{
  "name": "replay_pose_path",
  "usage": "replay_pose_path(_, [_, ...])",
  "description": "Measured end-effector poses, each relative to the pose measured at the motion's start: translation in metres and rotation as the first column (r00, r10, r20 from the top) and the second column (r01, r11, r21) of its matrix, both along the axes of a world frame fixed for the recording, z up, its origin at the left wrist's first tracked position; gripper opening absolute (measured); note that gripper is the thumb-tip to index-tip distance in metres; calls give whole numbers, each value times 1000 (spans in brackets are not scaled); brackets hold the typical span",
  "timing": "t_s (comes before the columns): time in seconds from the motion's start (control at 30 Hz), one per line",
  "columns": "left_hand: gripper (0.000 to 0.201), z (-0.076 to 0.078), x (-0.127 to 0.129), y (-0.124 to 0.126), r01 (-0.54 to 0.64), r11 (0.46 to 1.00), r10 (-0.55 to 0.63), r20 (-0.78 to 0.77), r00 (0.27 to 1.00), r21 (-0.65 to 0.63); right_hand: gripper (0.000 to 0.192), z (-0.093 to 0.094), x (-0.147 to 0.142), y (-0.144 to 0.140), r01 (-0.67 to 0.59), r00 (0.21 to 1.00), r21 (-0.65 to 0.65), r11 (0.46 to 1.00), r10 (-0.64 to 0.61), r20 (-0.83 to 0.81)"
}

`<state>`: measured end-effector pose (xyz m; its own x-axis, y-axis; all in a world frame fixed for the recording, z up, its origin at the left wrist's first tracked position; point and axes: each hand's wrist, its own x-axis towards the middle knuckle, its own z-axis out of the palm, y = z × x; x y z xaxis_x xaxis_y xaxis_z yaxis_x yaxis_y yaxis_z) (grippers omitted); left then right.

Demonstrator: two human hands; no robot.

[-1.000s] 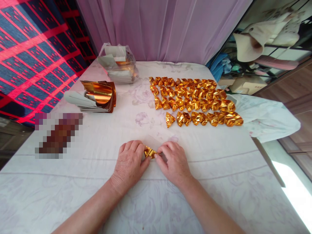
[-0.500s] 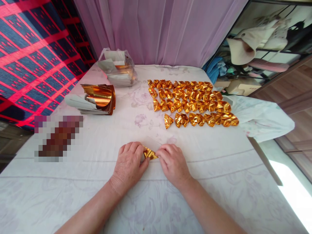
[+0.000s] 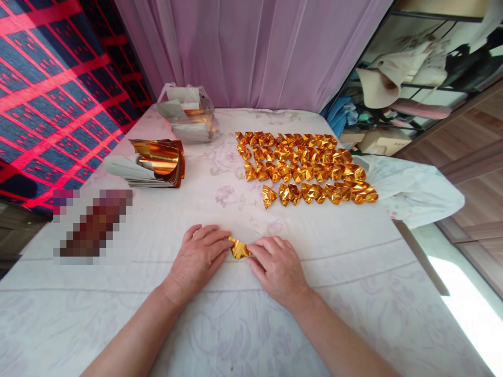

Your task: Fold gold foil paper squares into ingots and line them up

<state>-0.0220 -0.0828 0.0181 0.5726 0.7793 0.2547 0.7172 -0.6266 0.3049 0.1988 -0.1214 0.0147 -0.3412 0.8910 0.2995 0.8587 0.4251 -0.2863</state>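
Between my hands, just above the tablecloth, is a small folded piece of gold foil paper [image 3: 239,248], with a pale sheet edge showing behind it. My left hand [image 3: 200,255] holds its left end between thumb and fingertips, the other fingers stretched forward. At the opposite end, my right hand [image 3: 278,267] pinches the foil with thumb and index finger, its remaining fingers curled. Beyond my hands, folded gold foil pieces [image 3: 310,170] stand in several rows; a single cone-like one [image 3: 269,196] sits at the left of the nearest row.
A bent stack of gold foil sheets [image 3: 161,159] with pale backs lies at the left. Behind it stands a clear plastic bag [image 3: 188,118] of more sheets. A pixelated patch covers something on the left. A white bag [image 3: 420,186] hangs by the table's right edge, near shelves.
The foil piece has turned from a flat, pointed strip into a more rounded, crumpled shape. My left hand has shifted slightly left, its fingers straighter. The whole view has moved a little.
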Motion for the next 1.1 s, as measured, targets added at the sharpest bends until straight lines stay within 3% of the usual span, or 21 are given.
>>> replay_pose_path(0.47, [18, 1, 4, 2, 33, 998, -32, -11, 999, 60, 11, -4, 7, 7, -72, 997, -9, 997, 72, -4])
replay_pose_path(0.87, [15, 3, 6, 2, 67, 998, -67, 12, 998, 20, 11, -6, 7, 8, -81, 996, 8, 997, 81, -31])
replay_pose_path(1.1, [17, 5, 13, 0, 108, 994, -108, 0, 994, 12, 9, -4, 8, 7, -94, 991, -60, 994, 88, -103])
